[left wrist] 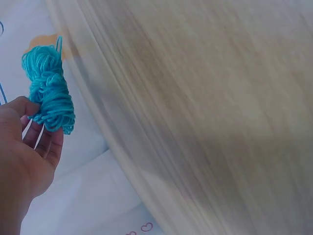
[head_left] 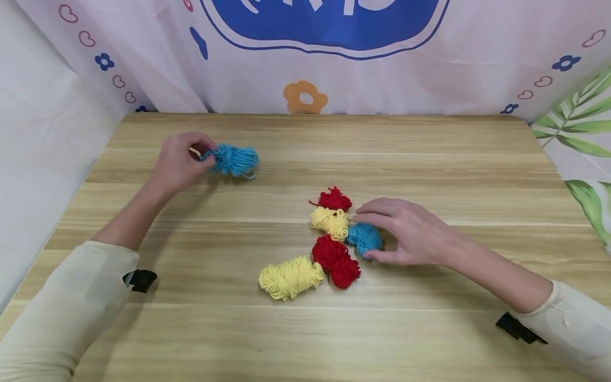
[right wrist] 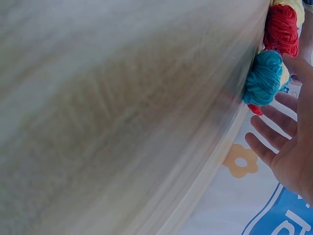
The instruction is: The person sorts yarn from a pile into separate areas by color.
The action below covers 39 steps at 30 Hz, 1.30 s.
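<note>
Blue yarn first: the held blue skein [head_left: 236,161] sits well left of and beyond the near red skein [head_left: 336,262], left hand [head_left: 179,159] pinching one end. That end-only hold may let it unravel or slip. Right hand [head_left: 406,231]: fingers extended, released, around the second blue skein [head_left: 364,239], just right of and behind the near red skein; contact unclear. Closing carelessly could snag loops of the small yellow skein [head_left: 330,223], directly behind the near red skein. No containers visible; loose skeins on the counter [head_left: 215,339].

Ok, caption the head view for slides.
Left hand pinching a blue yarn bundle, right hand by another, near red yarn bundles and yellow ones.
</note>
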Tool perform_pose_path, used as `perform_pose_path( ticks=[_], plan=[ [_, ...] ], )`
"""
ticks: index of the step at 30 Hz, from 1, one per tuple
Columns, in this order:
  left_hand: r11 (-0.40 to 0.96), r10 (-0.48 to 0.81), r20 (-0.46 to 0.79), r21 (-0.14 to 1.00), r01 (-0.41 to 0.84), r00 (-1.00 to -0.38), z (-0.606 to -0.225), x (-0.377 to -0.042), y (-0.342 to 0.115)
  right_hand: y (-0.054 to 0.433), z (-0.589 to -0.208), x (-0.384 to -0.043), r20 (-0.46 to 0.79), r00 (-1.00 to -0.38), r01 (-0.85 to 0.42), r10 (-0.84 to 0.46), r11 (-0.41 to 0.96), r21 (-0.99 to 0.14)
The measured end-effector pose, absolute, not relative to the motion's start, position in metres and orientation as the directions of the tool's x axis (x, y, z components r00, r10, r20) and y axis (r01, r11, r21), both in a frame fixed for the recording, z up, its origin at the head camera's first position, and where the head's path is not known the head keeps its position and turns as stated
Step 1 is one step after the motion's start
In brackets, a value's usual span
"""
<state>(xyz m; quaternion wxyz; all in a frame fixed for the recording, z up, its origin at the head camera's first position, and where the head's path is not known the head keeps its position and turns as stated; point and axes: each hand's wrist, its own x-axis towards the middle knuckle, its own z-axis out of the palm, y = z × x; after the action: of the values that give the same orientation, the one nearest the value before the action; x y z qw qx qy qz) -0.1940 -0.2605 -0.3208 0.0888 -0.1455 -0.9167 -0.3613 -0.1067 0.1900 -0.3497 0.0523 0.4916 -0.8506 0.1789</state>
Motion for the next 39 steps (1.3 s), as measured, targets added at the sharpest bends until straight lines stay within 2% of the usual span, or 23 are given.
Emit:
perform_pose_path(
  ticks=[23,39],
  plan=[
    [0.722,0.124,0.254,0.640,0.263,-0.959,-0.325,-0.201,-0.277,0.193,-0.349,-0.108,0.210,-0.548,-0.808,-0.810,0.446,-0.385],
    [0.746,0.053,0.203,0.643,0.174,-0.978,-0.327,-0.202,-0.296,0.192,-0.351,-0.108,0.191,-0.540,-0.808,-0.820,0.440,-0.393]
  ],
)
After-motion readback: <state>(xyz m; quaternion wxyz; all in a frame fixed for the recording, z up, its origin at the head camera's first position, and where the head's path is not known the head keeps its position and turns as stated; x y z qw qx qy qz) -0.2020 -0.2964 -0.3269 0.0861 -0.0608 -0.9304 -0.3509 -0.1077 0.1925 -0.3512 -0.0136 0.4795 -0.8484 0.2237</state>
